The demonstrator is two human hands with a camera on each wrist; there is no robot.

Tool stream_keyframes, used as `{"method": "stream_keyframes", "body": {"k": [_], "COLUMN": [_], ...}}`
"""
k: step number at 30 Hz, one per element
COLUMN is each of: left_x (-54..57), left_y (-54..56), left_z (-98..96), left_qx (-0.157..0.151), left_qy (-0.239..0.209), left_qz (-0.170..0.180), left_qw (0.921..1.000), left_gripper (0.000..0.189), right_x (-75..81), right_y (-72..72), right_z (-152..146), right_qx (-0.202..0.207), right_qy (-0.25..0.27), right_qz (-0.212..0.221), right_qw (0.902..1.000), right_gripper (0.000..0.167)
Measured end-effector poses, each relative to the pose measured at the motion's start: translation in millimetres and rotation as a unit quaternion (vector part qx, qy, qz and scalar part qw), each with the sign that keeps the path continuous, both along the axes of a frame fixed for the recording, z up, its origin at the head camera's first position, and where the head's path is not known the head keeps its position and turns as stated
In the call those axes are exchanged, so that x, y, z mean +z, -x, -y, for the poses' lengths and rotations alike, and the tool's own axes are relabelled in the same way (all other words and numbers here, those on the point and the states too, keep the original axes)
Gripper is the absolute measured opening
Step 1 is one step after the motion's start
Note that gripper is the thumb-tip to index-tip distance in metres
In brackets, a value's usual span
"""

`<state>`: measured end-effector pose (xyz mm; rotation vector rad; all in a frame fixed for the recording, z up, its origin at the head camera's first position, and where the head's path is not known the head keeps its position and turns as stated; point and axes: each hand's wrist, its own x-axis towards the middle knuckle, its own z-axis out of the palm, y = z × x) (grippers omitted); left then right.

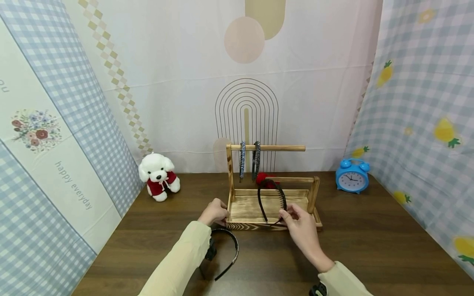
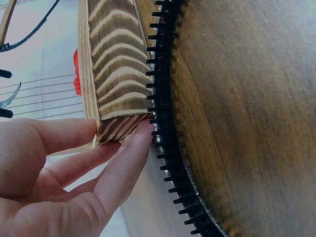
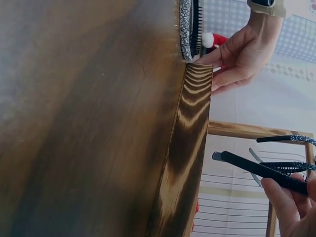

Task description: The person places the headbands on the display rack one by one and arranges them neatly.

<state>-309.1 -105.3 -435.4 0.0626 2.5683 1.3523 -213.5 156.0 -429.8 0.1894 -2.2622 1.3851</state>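
Observation:
My left hand [image 1: 214, 212] grips the front left corner of a wooden rack [image 1: 270, 226] with a tray base. In the left wrist view, thumb and fingers pinch the striped end of the rack's front board [image 2: 122, 59]. Over the tray, my right hand [image 1: 303, 230] pinches one end of a black toothed headband [image 1: 283, 199], which stands upright beside the lower bar [image 1: 296, 179]. Headbands [image 1: 242, 160] with glittery bands hang from the rack's upper bar [image 1: 285, 148]. Beside my left wrist, another toothed headband [image 1: 236, 246] lies on the table, partly hidden by the sleeve.
Behind the lower bar sits a red object [image 1: 261, 177], partly covered. A white plush dog [image 1: 157, 176] in a red top sits at the back left of the brown table [image 1: 370, 246]. The blue alarm clock [image 1: 352, 176] stands at the back right. Patterned cloths hang around the table.

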Motion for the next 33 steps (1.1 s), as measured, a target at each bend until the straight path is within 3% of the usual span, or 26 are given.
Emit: {"method": "stream_keyframes", "body": {"k": [16,33], "left_x": [1.3,-0.1], "left_y": [0.8,1.6], "left_z": [-1.8,-0.5], "left_qx": [-0.003,0.001], "left_qy": [0.02,0.012], "left_qz": [0.003,-0.002], "left_qw": [0.9998,0.9999], "left_gripper": [0.037,0.033], "right_x": [2.3,0.2], "right_y": [11.1,23.5], "right_z": [3.3,4.0], "right_qx": [-0.036,-0.033], "right_qy": [-0.023,-0.008], "right_qz": [-0.011,-0.019], "right_qw": [0.999,0.9992], "right_gripper": [0.008,0.009]}}
